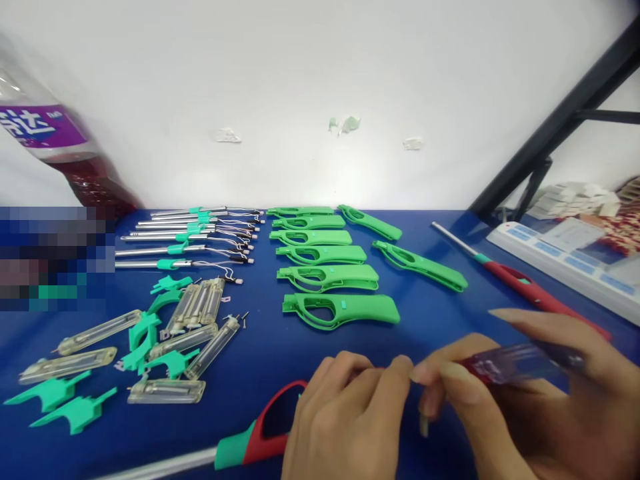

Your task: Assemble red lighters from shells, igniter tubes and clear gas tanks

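Observation:
My left hand (350, 420) is closed over the handle of a red long-neck lighter (263, 440), which has a teal collar and a silver barrel. Much of that handle is hidden under the fingers. In my right hand (520, 407) is a slim see-through plastic tool (515, 363) with a dark red end, slightly blurred; its exact kind is unclear. The right thumb and index fingertip meet close to the left fingertips. Beyond my hands lie several green lighter handle shells (370, 308), most in a column and two set apart at an angle.
On the left are clear fuel tanks (167, 391), teal plastic pieces (75, 410) and a row of silver barrels with wires (145, 265). Another red lighter (525, 283) lies right, beside a white power strip (560, 260). A drink bottle (45, 127) stands back left, before the white wall.

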Demonstrator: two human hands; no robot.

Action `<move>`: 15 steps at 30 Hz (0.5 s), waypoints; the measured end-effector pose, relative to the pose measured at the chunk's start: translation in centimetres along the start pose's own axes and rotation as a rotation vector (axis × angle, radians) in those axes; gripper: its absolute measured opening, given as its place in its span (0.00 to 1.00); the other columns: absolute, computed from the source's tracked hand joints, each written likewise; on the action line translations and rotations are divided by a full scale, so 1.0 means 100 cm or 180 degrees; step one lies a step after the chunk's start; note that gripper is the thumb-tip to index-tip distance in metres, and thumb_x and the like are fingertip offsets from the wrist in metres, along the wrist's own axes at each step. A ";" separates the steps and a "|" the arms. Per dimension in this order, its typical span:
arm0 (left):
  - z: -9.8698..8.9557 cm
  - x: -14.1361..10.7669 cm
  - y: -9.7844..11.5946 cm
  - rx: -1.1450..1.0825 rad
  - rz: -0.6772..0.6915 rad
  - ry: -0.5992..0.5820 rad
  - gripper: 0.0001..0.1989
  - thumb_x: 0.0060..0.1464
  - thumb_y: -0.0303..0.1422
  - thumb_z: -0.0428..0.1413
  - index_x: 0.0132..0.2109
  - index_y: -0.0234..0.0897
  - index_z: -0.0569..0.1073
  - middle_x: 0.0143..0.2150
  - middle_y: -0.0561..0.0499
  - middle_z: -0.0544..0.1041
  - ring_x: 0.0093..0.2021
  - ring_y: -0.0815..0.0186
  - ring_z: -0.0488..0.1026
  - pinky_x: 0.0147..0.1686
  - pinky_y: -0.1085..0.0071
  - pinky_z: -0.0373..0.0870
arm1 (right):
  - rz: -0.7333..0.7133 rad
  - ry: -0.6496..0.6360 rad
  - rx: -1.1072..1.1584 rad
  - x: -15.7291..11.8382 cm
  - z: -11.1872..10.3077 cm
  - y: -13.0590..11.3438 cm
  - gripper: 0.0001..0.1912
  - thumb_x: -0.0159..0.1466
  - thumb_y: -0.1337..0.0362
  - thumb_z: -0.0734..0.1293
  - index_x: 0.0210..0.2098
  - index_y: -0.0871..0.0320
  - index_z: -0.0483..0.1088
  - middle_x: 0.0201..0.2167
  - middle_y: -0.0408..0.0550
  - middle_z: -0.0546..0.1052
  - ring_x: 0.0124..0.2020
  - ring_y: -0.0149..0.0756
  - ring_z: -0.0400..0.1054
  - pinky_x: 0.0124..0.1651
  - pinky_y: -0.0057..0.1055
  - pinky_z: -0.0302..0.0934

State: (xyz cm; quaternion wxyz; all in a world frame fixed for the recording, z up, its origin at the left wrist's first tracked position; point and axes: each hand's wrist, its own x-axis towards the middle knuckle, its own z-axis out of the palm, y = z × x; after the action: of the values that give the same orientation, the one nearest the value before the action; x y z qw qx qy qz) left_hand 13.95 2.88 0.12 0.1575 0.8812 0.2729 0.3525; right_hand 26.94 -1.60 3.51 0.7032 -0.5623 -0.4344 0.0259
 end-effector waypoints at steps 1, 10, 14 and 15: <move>0.000 0.000 0.000 -0.0032 -0.0017 -0.0040 0.17 0.73 0.27 0.52 0.64 0.41 0.71 0.43 0.56 0.85 0.44 0.60 0.82 0.40 0.63 0.82 | -0.0031 -0.0045 0.0003 0.001 0.001 0.001 0.23 0.62 0.66 0.78 0.55 0.48 0.74 0.52 0.47 0.77 0.27 0.28 0.74 0.28 0.29 0.74; -0.006 0.002 0.008 0.0087 -0.0206 0.0038 0.13 0.72 0.27 0.51 0.57 0.43 0.75 0.48 0.54 0.83 0.44 0.62 0.82 0.40 0.64 0.81 | -0.0213 -0.0513 -0.0085 0.004 -0.009 0.009 0.22 0.65 0.70 0.75 0.57 0.51 0.73 0.53 0.54 0.78 0.25 0.29 0.74 0.24 0.29 0.74; -0.012 -0.008 0.009 0.0712 -0.0419 -0.0026 0.11 0.72 0.33 0.54 0.57 0.44 0.76 0.52 0.52 0.83 0.48 0.55 0.82 0.45 0.54 0.81 | -0.0276 -0.0723 -0.0154 0.005 -0.006 0.004 0.20 0.67 0.68 0.74 0.57 0.50 0.72 0.52 0.53 0.79 0.24 0.28 0.75 0.21 0.27 0.74; -0.014 -0.010 0.009 0.0769 -0.0489 -0.0041 0.10 0.71 0.35 0.56 0.56 0.44 0.76 0.52 0.51 0.83 0.48 0.54 0.82 0.45 0.53 0.81 | -0.0288 -0.0759 -0.0150 0.006 -0.005 0.002 0.20 0.67 0.69 0.74 0.57 0.50 0.72 0.52 0.52 0.80 0.24 0.28 0.75 0.21 0.26 0.74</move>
State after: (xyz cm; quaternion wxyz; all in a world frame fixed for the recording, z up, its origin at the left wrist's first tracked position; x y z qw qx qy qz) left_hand 12.71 1.69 0.99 0.0784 0.8725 0.3790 0.2983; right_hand 27.74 -1.63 3.65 0.6336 -0.5514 -0.5403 0.0507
